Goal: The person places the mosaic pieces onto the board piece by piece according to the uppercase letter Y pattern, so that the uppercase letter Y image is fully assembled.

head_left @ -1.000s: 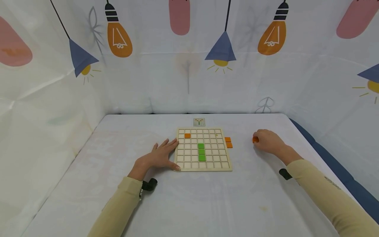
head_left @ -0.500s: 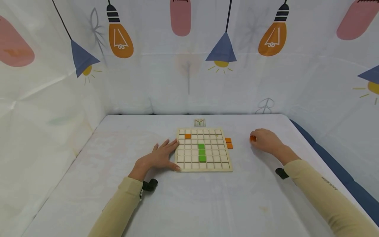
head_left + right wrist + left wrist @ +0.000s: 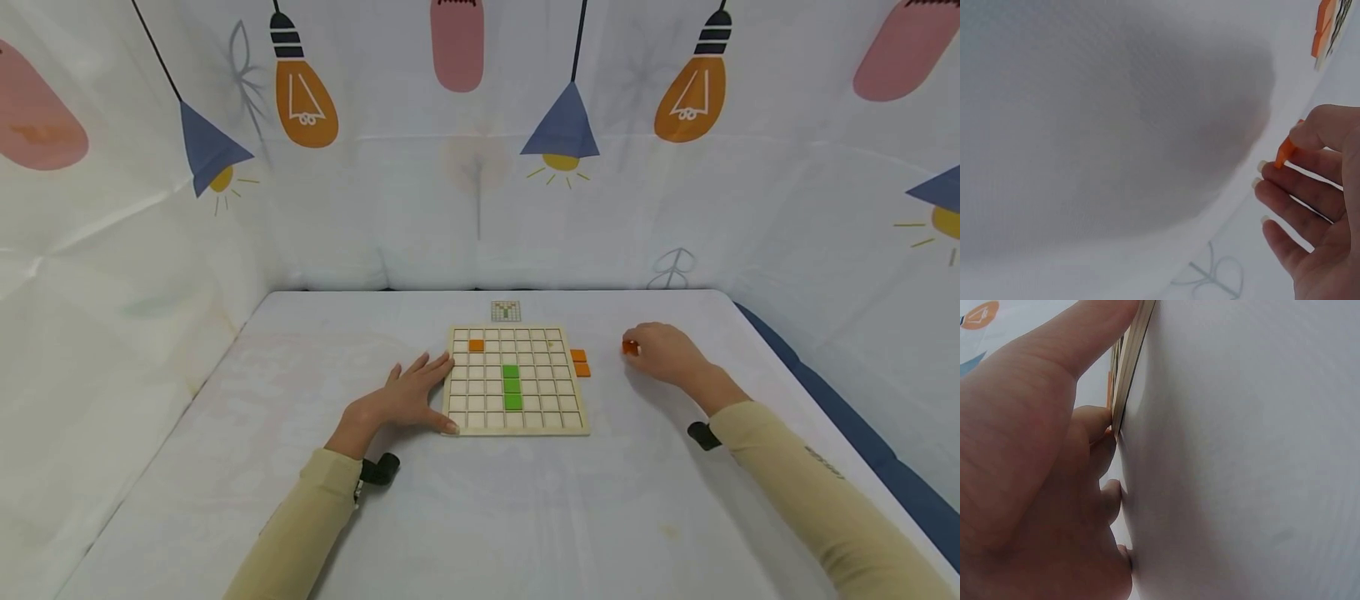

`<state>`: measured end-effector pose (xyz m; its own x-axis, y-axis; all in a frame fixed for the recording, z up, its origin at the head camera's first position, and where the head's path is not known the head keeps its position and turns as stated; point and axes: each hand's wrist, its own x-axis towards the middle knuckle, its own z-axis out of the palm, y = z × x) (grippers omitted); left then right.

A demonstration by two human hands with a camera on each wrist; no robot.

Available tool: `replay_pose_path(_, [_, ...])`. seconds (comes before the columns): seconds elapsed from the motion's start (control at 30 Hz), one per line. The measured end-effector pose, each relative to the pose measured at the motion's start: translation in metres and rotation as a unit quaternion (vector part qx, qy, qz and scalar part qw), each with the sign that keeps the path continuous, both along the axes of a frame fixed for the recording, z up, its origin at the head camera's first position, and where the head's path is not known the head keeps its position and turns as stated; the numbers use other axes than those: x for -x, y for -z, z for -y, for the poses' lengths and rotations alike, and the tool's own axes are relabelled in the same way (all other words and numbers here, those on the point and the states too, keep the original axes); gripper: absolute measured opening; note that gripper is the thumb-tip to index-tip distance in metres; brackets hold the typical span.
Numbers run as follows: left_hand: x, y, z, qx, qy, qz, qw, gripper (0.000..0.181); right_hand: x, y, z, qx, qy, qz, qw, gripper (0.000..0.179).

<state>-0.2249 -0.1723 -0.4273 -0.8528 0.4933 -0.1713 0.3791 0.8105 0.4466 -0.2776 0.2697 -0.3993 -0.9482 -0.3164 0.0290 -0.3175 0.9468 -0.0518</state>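
On the white table lies a wooden grid board (image 3: 480, 422). Three green square tiles (image 3: 512, 387) form a column in it, and one orange tile (image 3: 476, 345) sits at its upper left. My left hand (image 3: 405, 393) rests at the board's left edge, fingers spread and thumb on the lower left corner. Right of the board, my right hand (image 3: 663, 352) pinches an orange tile (image 3: 1286, 152) between thumb and fingers, above the table. Two more orange tiles (image 3: 579, 362) lie against the board's right edge.
A small card (image 3: 506, 311) printed with a grid pattern lies behind the board. White fabric (image 3: 420, 208) with lamp prints hangs behind and beside the table. Dark blue material (image 3: 847, 417) shows past the table's right edge.
My right hand has moved left toward the board, carrying the orange tile. The left hand and the board keep their places; the head view has shifted very slightly.
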Motion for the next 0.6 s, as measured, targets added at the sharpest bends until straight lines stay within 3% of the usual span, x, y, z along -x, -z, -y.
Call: replay_pose_path(0.6, [-0.001,-0.001,-0.001,0.009,-0.007,0.006,0.9999,0.118,-0.001,0.006,0.026,0.035,-0.044,-0.020,0.9982,0.020])
